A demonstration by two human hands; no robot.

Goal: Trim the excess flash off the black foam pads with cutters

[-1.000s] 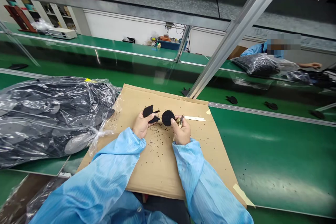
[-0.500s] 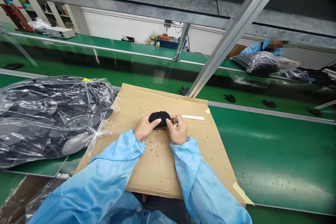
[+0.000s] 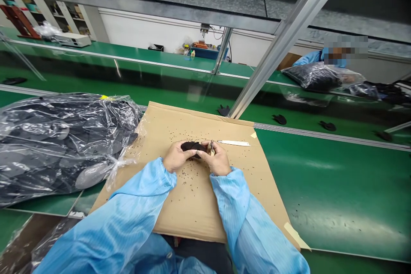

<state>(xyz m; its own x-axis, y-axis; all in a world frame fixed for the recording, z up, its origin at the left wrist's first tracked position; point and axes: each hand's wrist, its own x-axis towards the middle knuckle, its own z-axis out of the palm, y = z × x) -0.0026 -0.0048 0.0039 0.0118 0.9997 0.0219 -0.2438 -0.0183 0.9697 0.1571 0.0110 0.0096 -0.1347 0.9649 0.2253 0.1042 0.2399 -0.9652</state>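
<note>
A black, soft-looking oval piece (image 3: 192,147) is held between both hands just above a brown cardboard sheet (image 3: 189,205). My left hand (image 3: 176,156) pinches its left side, thumb on the near face. On its right side, the fingers of my right hand (image 3: 219,159) are closed, the thumb pressing on the near edge. A small metal tool with a yellowish part (image 3: 212,149) is tucked in that same hand; its exact kind cannot be made out. Right of the hands a slim white strip (image 3: 234,143) lies on the cardboard. Tiny dark bits are scattered around.
A large clear plastic bag (image 3: 64,145) full of black pieces lies at my left. A metal post (image 3: 289,43) slants up beyond the cardboard. Several black pieces (image 3: 279,119) rest along the green belt behind. Across it, a person in blue (image 3: 310,58) sits behind another bag.
The black piece has been tilted and folded, so less of its broad face shows. My right thumb has shifted left onto its near edge. The metal tool has moved slightly left.
</note>
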